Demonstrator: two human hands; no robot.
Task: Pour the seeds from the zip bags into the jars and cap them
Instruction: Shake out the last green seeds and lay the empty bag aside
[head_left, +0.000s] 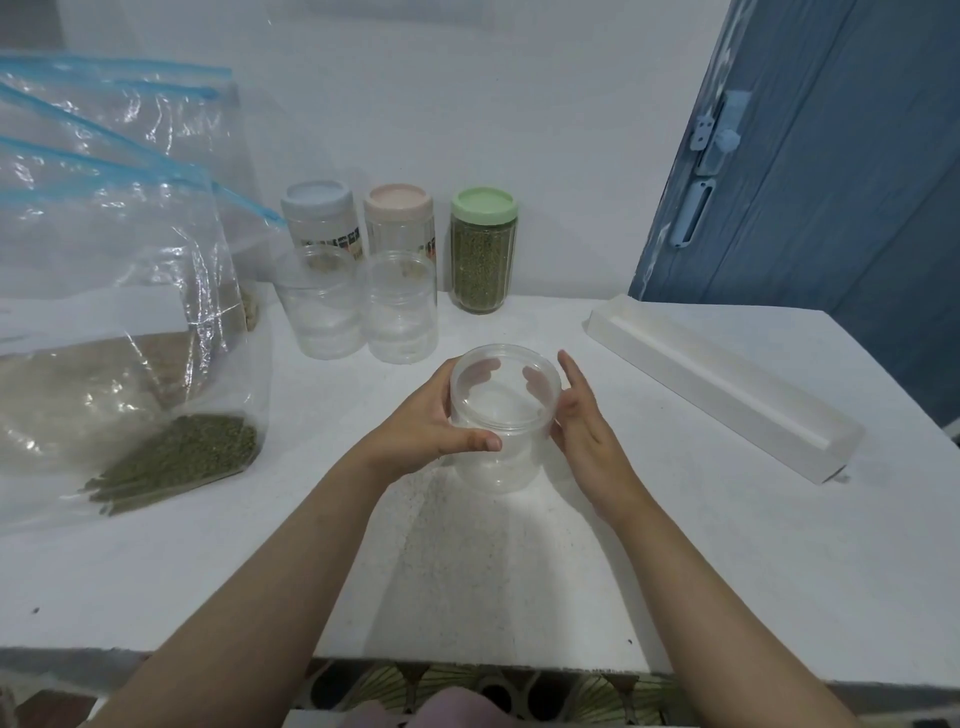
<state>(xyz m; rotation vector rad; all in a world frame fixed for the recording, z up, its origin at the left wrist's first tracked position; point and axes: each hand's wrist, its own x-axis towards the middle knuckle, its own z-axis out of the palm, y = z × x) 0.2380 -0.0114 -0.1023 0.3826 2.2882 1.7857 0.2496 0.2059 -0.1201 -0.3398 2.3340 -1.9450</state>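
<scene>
— Jar (501, 415) position? Clear, lidless, empty, near the middle of the white table (675, 545).
— And the hands?
— Left hand (426, 423) curls round its side, thumb across the front. Right hand (584, 431) lies against the other side, fingers straight and together.
— Seeds?
— Green ones sit in the zip bag (171, 457) at left

The bags (124, 332) lie left on the table (675, 545). Five jars (363, 275) stand behind the held jar (501, 415).

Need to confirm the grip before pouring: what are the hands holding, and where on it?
An empty clear jar, uncapped. The left hand grips its upper wall just below the rim; the right hand rests straight fingers against the opposite side.
</scene>
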